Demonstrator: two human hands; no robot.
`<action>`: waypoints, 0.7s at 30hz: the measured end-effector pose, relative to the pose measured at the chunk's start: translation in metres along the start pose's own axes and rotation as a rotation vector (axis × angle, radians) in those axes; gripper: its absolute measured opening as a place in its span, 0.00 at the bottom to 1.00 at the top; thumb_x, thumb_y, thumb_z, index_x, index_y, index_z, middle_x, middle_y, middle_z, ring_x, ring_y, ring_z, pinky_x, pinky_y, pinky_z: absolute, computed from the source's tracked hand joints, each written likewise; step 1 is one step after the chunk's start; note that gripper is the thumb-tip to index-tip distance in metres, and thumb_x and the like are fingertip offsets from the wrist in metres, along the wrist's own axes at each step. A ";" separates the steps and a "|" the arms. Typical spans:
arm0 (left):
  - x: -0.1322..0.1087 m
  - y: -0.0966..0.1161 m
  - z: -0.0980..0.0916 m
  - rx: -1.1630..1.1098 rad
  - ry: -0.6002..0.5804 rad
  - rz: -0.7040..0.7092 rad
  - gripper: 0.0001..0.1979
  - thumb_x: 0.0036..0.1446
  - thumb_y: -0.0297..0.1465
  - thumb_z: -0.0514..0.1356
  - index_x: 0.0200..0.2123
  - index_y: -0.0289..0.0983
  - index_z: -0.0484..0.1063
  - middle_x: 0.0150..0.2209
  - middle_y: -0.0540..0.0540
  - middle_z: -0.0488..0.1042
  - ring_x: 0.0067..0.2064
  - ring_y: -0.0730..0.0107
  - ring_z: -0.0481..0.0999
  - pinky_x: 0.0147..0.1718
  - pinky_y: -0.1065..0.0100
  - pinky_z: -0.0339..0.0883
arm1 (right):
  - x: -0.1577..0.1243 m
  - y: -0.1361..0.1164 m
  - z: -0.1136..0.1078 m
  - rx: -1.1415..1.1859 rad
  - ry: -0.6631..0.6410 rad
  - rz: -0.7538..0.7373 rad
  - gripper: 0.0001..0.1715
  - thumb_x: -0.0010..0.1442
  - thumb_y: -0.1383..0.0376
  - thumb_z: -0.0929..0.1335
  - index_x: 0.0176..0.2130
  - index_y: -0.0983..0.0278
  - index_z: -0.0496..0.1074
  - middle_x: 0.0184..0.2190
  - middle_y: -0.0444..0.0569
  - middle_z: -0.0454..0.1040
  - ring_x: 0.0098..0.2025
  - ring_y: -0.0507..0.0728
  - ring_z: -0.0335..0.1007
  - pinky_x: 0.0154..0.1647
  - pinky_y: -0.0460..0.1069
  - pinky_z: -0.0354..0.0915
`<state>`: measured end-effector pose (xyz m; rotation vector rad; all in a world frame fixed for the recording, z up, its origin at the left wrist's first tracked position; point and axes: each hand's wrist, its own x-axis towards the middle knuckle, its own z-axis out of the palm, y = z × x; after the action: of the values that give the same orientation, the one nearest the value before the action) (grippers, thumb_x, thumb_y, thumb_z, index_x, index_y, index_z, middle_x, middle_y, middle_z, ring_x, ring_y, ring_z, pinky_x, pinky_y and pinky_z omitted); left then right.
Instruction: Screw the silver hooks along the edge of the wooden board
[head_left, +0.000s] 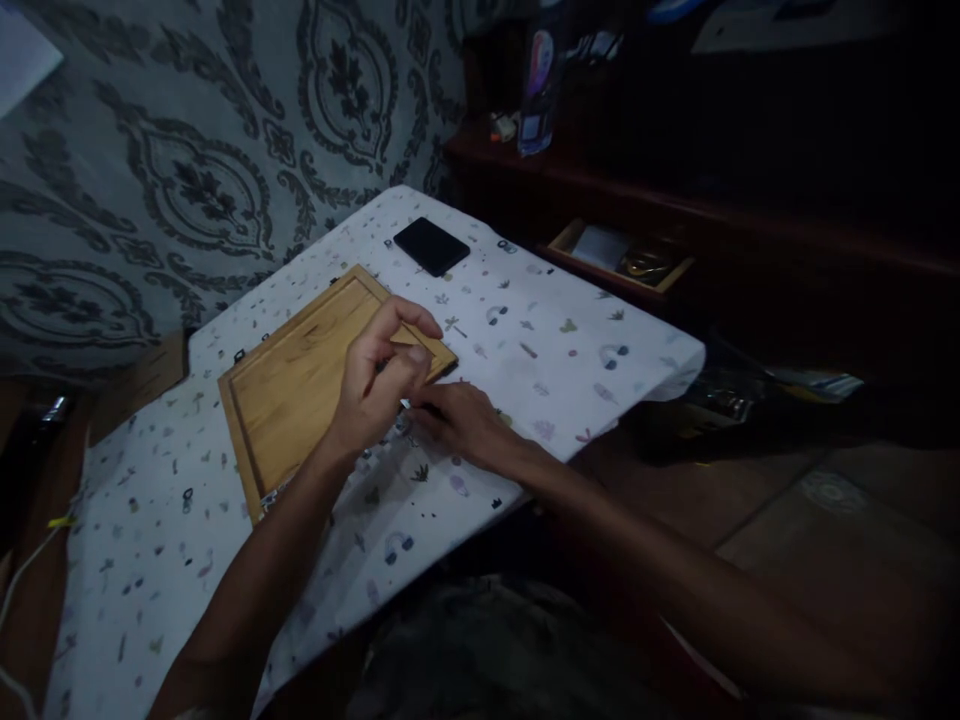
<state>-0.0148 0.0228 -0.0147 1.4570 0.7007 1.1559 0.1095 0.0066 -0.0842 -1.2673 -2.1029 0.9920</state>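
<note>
My left hand [381,372] is over the right end of a framed wooden panel [300,365] lying flat on the table. Its index finger arches forward and its thumb is bent, with the other fingers curled in and partly hidden. Close beside it, my right hand [466,420] is closed near the panel's near right corner, the fingertips pinched together. A tiny shiny bit [405,403] shows between the two hands, too small and dark to name. Some metal-looking pieces [274,495] sit along the panel's near edge, partly behind my left forearm.
A white patterned cloth [525,350] covers the table. Beyond the panel lies a black phone-like slab [432,246]. An open drawer [622,255] juts out at the right, below a shelf with a clear bottle [538,90]. Brown cardboard [142,385] stands at the left by the wall.
</note>
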 end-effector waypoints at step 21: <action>-0.001 0.001 -0.005 -0.072 0.454 0.219 0.05 0.51 0.25 0.60 0.32 0.38 0.67 0.13 0.61 0.51 0.15 0.82 0.44 0.16 0.78 0.43 | 0.002 0.003 0.004 0.021 -0.001 0.007 0.12 0.68 0.64 0.66 0.35 0.64 0.78 0.28 0.45 0.75 0.30 0.51 0.65 0.33 0.46 0.53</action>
<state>-0.0197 0.0237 -0.0148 1.2412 0.8093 1.6944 0.1071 0.0084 -0.0892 -1.2650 -2.0849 1.0155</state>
